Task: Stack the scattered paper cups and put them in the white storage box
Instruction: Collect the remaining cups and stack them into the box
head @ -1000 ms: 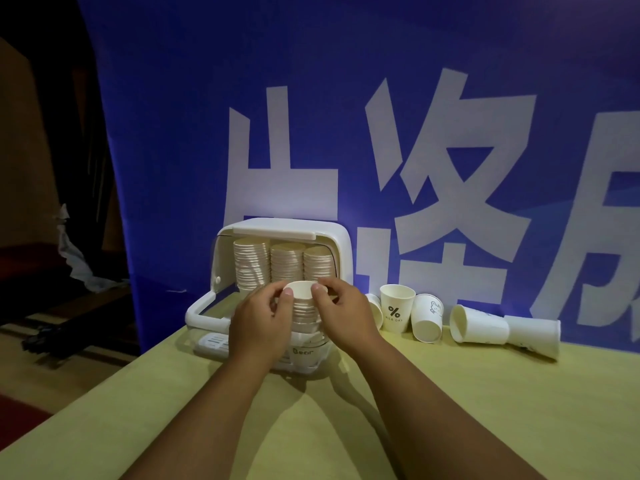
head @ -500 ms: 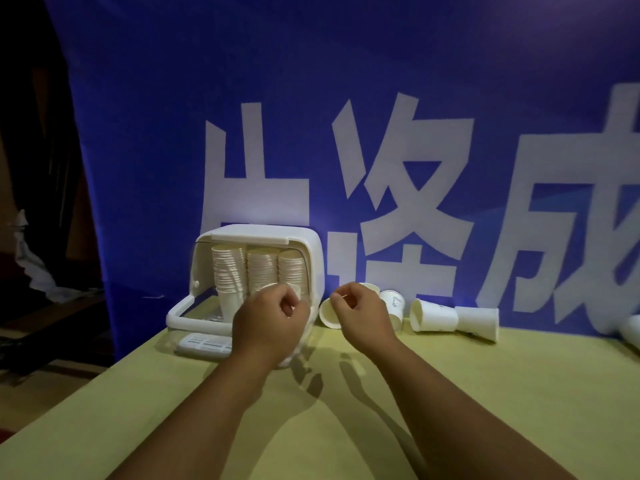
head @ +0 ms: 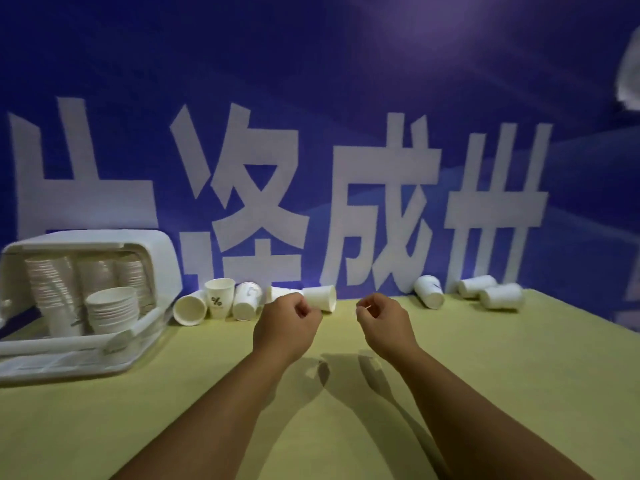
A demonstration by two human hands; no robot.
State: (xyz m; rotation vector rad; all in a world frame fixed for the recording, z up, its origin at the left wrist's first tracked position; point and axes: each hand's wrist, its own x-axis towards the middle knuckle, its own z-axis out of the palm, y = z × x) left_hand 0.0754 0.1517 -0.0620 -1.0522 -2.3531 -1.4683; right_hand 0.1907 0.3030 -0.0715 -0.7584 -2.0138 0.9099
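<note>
Both hands have been pulled back from the white storage box (head: pixel 104 239) since the earlier frames and are now held over the table (head: pixel 519 375), right of the box. Left hand (head: pixel 287 329): fingers curled into the palm, nothing held. A side-lying cup (head: pixel 323 297) is seen just beside its knuckles; contact cannot be told. Right hand (head: pixel 386 325): fingers curled, thumb laid against forefinger, nothing held.

The box is stood at far left on the table, its opening turned toward the camera. Tall cup stacks (head: pixel 52 289) are packed at the back and a short stack (head: pixel 111 308) is set in front. Loose cups are strung along the foot of the blue banner (head: pixel 346 64). A tipped cup (head: pixel 189 308) lies just right of the box, then an upright % cup (head: pixel 219 299), then a tilted cup (head: pixel 246 301) just beside it. A half-hidden cup (head: pixel 277 292) is seen behind the left hand. A lone cup (head: pixel 429 292) and a cup pair (head: pixel 502 296) are lying well to the right.
</note>
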